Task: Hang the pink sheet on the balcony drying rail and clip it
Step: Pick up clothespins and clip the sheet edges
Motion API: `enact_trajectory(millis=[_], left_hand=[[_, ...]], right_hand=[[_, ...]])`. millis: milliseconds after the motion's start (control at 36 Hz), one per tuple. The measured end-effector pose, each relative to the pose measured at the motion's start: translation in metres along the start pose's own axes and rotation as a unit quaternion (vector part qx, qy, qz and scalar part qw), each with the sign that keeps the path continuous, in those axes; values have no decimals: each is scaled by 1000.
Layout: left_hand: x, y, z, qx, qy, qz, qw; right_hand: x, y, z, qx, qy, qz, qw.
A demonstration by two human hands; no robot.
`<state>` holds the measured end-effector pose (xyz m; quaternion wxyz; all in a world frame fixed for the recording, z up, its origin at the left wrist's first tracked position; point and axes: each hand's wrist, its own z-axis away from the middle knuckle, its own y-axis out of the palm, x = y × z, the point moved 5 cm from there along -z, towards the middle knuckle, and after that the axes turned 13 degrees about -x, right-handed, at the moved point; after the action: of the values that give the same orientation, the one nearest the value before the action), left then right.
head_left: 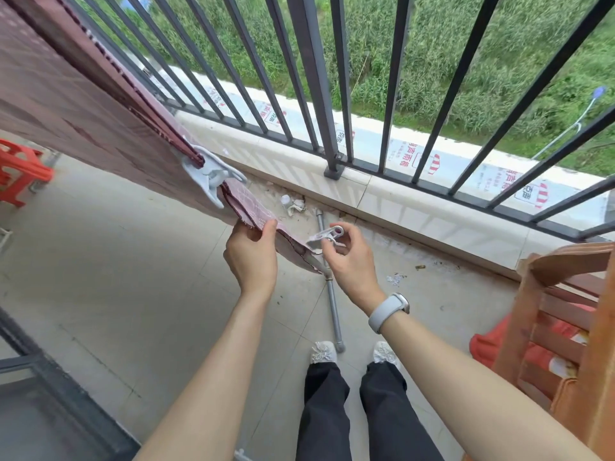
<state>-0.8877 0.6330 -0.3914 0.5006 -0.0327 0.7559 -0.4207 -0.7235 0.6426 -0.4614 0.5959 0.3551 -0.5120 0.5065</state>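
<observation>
Closest to the camera, bottom centre of the frame, you've got black trousers and pale shoes [322, 352], with both forearms reaching up into the middle. The left hand [252, 257] is pinching the end of the pink sheet [66, 104] between thumb and fingers, right at the corner edge. The right hand [349, 257], smartwatch [387, 312] on that wrist, has its fingers curled round a white clothes peg [324, 237] and holds it at the sheet's tip. Whether the peg is already biting the fabric or just lined up, I honestly can't tell from this angle.

The sheet runs from the hands up to the upper left of the frame, draped over the drying rail [319, 262], which only peeks out at the end under the fabric. A bigger white clip [213, 174] is already on just up-left of the hands.

Handling-wise I'd guess it's light, floppy cloth that slides on a smooth rail, so grab the doubled hem near the end and clip through both layers over the rail.

Past the hands a metal pipe [332, 304] lies on the floor tiles with bits of litter [293, 204] nearer the kerb. Right edge has a wooden chair [562, 314] with red stuff behind it, left edge a red plastic stool [20, 171]. Furthest out, across the top, the black balcony railing [309, 61] and tall green grass beyond. Nothing's really blocking the clip spot, maybe the chair if you step right.
</observation>
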Motion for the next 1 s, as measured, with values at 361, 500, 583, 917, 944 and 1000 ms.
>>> enact_trajectory(millis=[361, 500, 583, 917, 944, 1000], left_hand=[[-8, -8, -8, 68, -2, -45, 997], [-12, -8, -10, 86, 0, -58, 995], [-13, -8, -10, 99, -21, -46, 994], [2, -9, -7, 201, 55, 16, 978], [8, -10, -4, 200, 73, 10, 977], [22, -14, 6, 193, 106, -3, 975]], right_hand=[[31, 10, 21, -23, -124, 17, 992], [30, 13, 27, -66, -163, 45, 983], [30, 17, 26, -94, -154, 44, 983], [4, 34, 29, -2, -145, 147, 979], [1, 30, 31, 6, -137, 164, 977], [-3, 15, 39, -5, -147, 203, 968]])
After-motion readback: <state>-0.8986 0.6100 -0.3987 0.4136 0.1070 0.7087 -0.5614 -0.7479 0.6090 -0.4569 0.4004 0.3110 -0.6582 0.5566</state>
